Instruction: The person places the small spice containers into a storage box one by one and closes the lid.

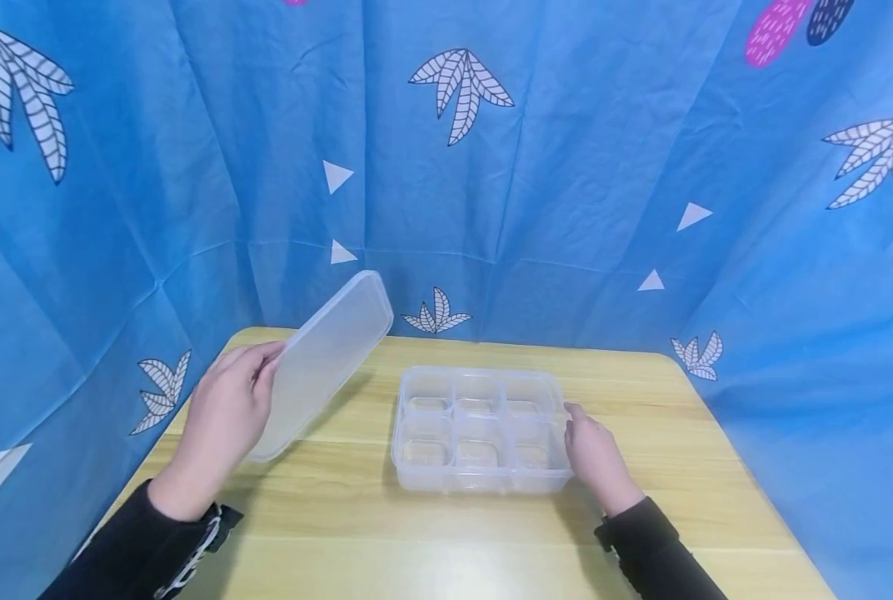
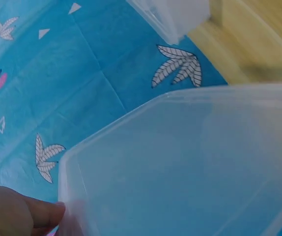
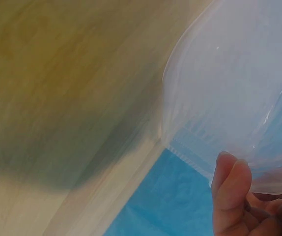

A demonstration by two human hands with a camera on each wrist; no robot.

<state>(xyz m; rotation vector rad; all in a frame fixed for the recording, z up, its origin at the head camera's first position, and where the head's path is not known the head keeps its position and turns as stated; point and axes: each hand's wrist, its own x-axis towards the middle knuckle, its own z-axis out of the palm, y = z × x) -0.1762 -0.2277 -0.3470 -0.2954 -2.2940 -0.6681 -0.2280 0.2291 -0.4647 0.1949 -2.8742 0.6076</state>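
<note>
My left hand [image 1: 225, 408] pinches a translucent plastic lid [image 1: 326, 367] by its left edge and holds it tilted above the left part of the table. In the left wrist view the fingertips sit at one rim of the lid [image 2: 180, 162], which fills most of the lower right. A clear plastic box [image 1: 484, 482], divided into several compartments, stands uncovered near the middle of the table. No contents show in the compartments. At the box's right side my right hand [image 1: 600, 458] grips the wall, and the right wrist view shows thumb and fingers at the rim.
The light wooden table [image 1: 431, 542] bears the box. A blue curtain [image 1: 566, 167] with leaf and triangle prints hangs behind the table and along both sides, close to its edges.
</note>
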